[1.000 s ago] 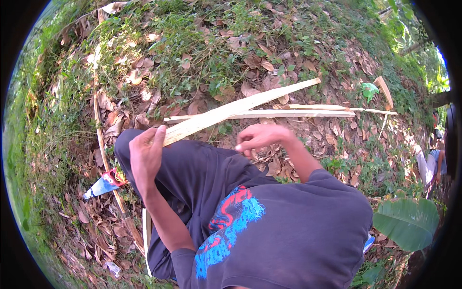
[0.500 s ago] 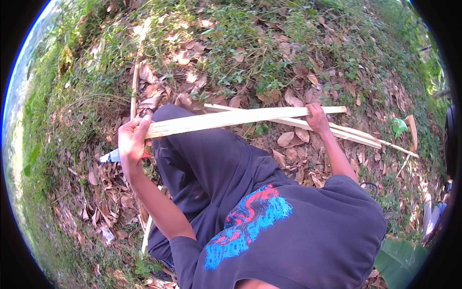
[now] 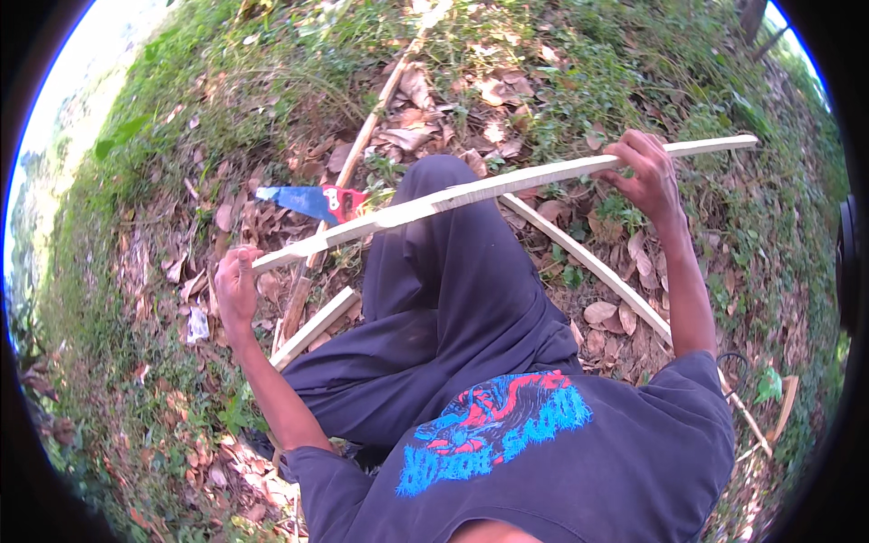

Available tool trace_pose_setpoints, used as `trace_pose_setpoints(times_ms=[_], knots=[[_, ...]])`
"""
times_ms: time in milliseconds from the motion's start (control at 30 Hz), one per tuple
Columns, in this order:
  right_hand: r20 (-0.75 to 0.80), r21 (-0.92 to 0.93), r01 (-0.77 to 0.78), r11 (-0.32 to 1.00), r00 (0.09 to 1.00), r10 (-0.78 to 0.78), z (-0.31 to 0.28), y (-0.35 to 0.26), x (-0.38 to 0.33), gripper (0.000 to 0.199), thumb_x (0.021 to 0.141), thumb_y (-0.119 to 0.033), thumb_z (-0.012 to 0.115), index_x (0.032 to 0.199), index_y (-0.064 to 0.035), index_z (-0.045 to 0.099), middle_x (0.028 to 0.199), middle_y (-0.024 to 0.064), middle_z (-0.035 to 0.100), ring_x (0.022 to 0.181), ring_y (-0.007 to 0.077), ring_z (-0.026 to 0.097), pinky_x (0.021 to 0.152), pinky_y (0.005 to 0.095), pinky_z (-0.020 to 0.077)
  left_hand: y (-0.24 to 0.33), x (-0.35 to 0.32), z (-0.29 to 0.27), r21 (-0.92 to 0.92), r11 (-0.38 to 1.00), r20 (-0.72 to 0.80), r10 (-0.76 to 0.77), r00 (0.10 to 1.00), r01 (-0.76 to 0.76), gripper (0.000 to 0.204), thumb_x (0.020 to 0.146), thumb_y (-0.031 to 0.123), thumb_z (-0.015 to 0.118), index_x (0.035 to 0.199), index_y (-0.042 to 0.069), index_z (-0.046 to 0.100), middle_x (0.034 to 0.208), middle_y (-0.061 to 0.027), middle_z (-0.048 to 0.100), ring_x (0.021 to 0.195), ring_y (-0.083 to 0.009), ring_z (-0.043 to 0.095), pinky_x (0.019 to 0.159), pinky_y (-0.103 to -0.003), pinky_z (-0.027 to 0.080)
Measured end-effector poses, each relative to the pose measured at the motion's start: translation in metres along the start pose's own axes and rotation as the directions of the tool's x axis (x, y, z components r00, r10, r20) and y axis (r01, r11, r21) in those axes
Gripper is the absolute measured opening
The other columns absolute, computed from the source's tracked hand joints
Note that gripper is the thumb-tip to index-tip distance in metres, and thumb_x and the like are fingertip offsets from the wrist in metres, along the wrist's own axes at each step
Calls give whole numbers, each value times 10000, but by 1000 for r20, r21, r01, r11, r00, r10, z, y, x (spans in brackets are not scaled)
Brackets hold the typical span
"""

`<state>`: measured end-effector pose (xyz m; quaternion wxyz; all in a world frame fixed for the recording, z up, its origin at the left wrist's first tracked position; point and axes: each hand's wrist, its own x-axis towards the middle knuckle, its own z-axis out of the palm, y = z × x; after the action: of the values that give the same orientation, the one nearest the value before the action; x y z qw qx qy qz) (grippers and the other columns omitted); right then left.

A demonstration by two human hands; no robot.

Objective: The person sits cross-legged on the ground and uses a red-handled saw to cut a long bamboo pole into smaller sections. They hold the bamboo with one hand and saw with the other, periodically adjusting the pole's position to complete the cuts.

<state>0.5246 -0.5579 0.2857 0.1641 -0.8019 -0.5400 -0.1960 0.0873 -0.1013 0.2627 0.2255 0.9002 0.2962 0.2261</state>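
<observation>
From my head, the fisheye looks steeply down, close above my shirt [image 3: 615,462], taking in my left grip [image 3: 236,288], right grip [image 3: 648,174] and leafy ground [image 3: 149,299].

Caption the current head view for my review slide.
Left hand and right hand hold a long pale wooden strip between them, a handsaw lying nearby.

Grassy ground [image 3: 272,104] bears pale strips [image 3: 590,262] and a stick [image 3: 372,125] under a saw [image 3: 306,201].

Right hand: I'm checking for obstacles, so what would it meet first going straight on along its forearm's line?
Beyond the pale wooden strip the right hand holds, probably the low green plants ahead of it, though depth is unclear and it might pass above them.
</observation>
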Motion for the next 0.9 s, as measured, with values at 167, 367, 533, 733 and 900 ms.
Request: trace_pose_setpoints(times_ms=[167, 367, 533, 733, 900], knots=[[46, 138, 138, 981, 988, -145, 59, -28, 90, 656, 807, -689, 654, 814, -33, 652, 757, 98, 612, 732, 266, 606, 734, 425, 474, -16, -45, -12, 345, 935, -91, -58, 994, 86, 651, 1008, 551, 432, 911, -32, 704, 917, -168, 686, 932, -357, 615, 816, -458, 465], [272, 320, 78, 944, 947, -170, 104, -114, 141, 612, 806, -656, 666, 740, -48, 683, 651, 129, 640, 689, 320, 649, 677, 440, 488, -48, -77, -2, 356, 924, -188, -72, 980, 137, 735, 919, 702, 463, 955, 10, 706, 920, -145, 668, 966, -335, 606, 875, -461, 422], [468, 260, 60, 964, 865, -181, 118, -156, 178, 609, 773, -644, 681, 743, -37, 715, 654, 162, 646, 670, 342, 658, 651, 459, 500, -52, -88, 5, 538, 841, -266, 105, 958, 58, 772, 791, 753, 610, 990, 13, 711, 954, -142, 664, 960, -314, 610, 871, -452, 432], [392, 268, 344, 900, 814, -428, 132, -206, 202, 539, 753, -557, 746, 746, -28, 640, 654, 194, 607, 676, 381, 631, 617, 486, 454, -105, -129, -17, 494, 865, -256, 51, 965, 86, 771, 828, 771, 535, 765, 9, 636, 708, -119, 614, 666, -311, 620, 638, -423, 463], [149, 378, 400, 835, 864, -481, 159, -260, 214, 574, 847, -610, 657, 786, -41, 606, 594, 171, 579, 613, 390, 619, 582, 486, 457, -126, -162, -59, 470, 829, -309, -166, 936, 302, 750, 852, 778, 495, 666, 55, 569, 566, -154, 524, 566, -384, 570, 538, -469, 415]])
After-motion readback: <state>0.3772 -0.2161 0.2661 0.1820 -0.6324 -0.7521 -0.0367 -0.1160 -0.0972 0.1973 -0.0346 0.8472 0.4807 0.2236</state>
